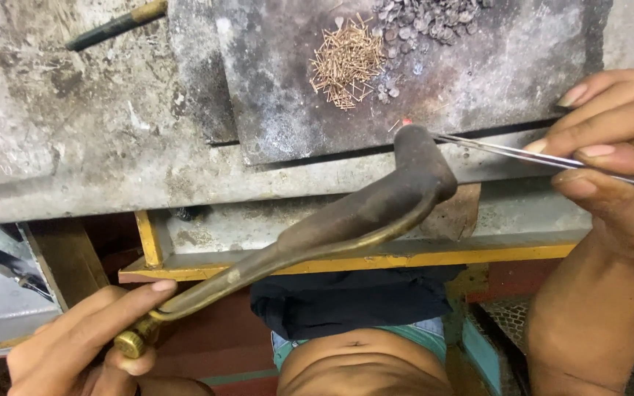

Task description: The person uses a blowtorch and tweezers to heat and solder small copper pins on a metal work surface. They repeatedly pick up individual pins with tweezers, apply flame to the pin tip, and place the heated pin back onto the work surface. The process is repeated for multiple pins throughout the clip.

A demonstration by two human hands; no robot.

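Torch (346, 220), a brass one with a bent dark nozzle, sits in the left hand (75, 345), fingers curled shut round the stem and thumb near the little knob at its tail. Its tip points away from that hand, across to where the right hand (610, 154) pinches long thin tweezers (508, 152) closed between thumb and fingertips. The tweezer points meet the nozzle right at a tiny red-hot speck (407, 121) on the grey slab (493, 73). Just past the nozzle, further out from both hands, there's a heap of short brass pins (346, 62) and some small grey pellets (420, 18). A dark rod (115, 26) lies well off beyond the left hand on the worn surface (75, 147).

If you ask me, doing this well means keeping the flame steady on that one speck, tweezers braced and not wobbling, and heat kept off the pin pile.
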